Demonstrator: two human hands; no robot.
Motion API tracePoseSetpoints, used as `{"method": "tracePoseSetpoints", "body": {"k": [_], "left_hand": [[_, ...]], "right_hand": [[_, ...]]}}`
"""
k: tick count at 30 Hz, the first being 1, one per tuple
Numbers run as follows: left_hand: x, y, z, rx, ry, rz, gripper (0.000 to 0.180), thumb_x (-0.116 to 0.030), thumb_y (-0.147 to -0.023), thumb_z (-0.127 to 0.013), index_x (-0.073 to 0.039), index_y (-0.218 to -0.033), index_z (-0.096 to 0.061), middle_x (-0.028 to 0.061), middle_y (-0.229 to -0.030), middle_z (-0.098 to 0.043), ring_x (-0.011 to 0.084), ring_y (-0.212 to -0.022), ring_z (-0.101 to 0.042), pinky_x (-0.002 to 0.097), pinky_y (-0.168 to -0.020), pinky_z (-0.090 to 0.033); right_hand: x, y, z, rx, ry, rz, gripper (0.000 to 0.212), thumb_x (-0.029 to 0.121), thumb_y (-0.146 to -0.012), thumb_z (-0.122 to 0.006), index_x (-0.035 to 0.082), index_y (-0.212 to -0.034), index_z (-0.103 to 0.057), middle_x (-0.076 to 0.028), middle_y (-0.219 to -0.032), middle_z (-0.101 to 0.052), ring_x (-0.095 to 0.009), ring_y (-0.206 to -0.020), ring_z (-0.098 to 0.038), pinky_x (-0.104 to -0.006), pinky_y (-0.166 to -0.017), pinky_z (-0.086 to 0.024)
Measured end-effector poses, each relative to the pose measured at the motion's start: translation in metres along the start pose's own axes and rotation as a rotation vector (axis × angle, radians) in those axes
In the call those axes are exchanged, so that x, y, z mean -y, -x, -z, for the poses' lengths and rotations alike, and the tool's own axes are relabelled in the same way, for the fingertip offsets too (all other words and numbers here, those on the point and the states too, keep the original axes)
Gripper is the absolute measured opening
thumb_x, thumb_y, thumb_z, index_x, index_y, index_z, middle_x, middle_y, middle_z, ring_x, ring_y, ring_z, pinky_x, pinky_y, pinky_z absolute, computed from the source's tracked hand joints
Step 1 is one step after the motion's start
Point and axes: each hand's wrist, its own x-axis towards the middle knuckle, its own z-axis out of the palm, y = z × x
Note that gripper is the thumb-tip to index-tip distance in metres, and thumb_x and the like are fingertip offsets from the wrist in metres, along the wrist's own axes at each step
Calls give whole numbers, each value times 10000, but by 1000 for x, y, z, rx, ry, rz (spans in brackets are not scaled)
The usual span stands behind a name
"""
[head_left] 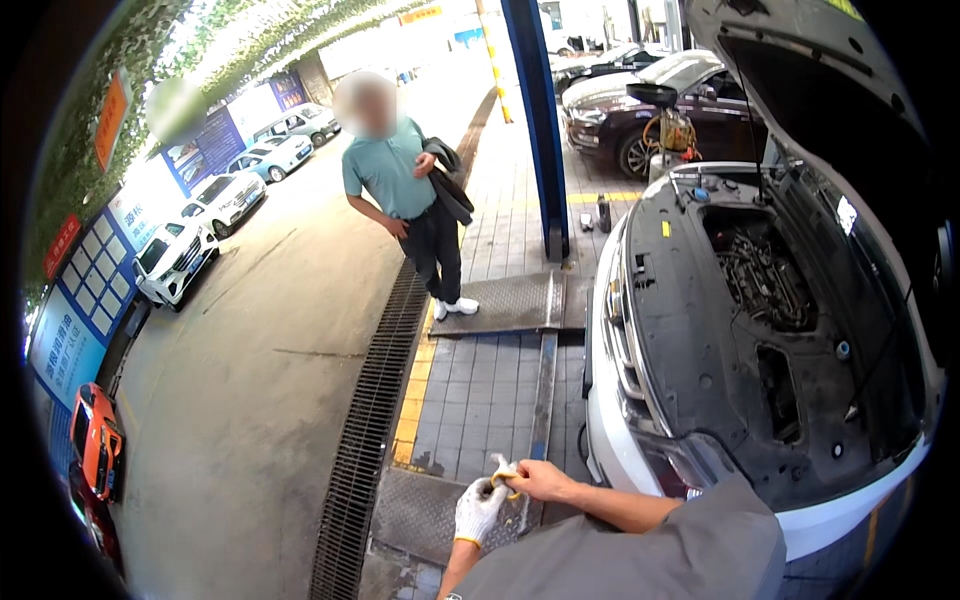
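My left hand wears a white knit work glove with a yellow edge at the wrist. Bare, my right hand pinches the yellow-edged cuff of a second white work glove. The gloved fingers of my left hand are curled against that same cuff, so both hands meet at it. Both are held low in front of me, over a metal plate on the floor, left of a white car with its hood up. The fingertips are small and partly hidden.
A blue lift post rises beyond the car. A person in a green shirt stands on a ramp plate, a dark jacket over one arm. A floor drain grate runs along the left. Parked cars line the far side; a dark car stands behind.
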Motion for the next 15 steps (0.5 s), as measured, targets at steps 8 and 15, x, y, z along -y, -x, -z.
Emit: {"method": "tracePoseSetpoints", "body": {"k": [8, 15], "left_hand": [[-15, 13, -2, 198, 424, 222, 215, -202, -1001, -680, -18, -1109, -699, 29, -861, -691, 55, -591, -542, 232, -507, -445], [-31, -15, -7, 211, -30, -122, 311, -290, -1075, -547, 13, -1108, -612, 110, -906, -649, 202, -834, -589, 370, -771, -496]], "right_hand": [[-42, -26, -10, -39, 476, -9, 315, 356, -883, -627, 97, -984, -772, -199, -992, -756, -394, -968, -729, -519, -811, -572], [-5, -19, 16, 440, -1138, -359, 509, 487, -1039, -429, 197, -621, -426, 50, -574, -396, -86, -488, -330, -275, -439, -229]]}}
